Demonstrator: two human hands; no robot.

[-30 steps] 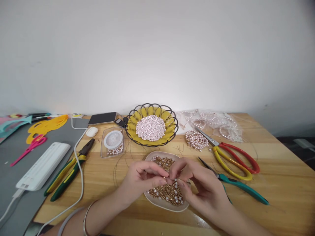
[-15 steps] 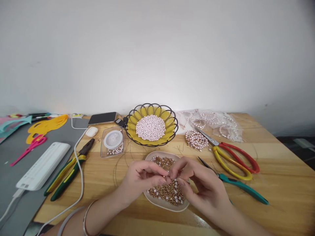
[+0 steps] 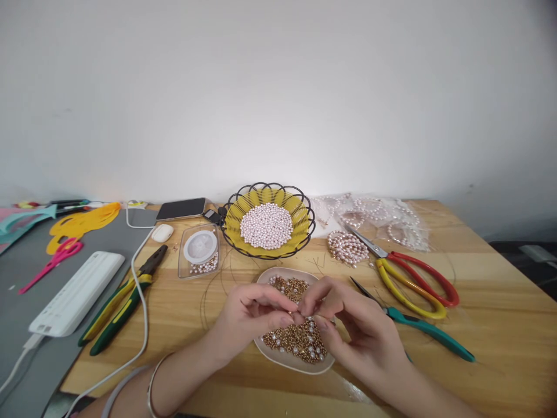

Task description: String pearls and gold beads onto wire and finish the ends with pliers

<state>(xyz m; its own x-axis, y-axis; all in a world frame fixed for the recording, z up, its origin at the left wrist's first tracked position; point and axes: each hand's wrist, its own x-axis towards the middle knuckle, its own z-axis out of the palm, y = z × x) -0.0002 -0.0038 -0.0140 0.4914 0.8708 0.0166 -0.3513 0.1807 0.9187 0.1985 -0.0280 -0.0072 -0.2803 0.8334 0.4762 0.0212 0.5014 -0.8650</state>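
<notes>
Both hands meet above a pale dish (image 3: 300,368) filled with small gold beads (image 3: 289,337) and some clear or pearly ones. My left hand (image 3: 256,313) is closed in a pinch, thumb against fingers. Just beside it my right hand (image 3: 348,316) pinches too, its fingertips nearly touching the left ones. Whatever lies between the fingertips is too small to make out. Behind the dish stands a yellow basket with a black looped rim (image 3: 300,229), holding a heap of pale pink beads (image 3: 266,226). Thin wire (image 3: 204,305) curves over the table left of the dish.
Red-and-yellow-handled scissors (image 3: 418,284) and a teal-handled tool (image 3: 430,334) lie right, near a coil of strung beads (image 3: 348,248) and bagged strands (image 3: 391,223). Left are a clear box with a spool (image 3: 200,249), pliers (image 3: 126,299), a white power bank (image 3: 77,295) and a phone (image 3: 181,209).
</notes>
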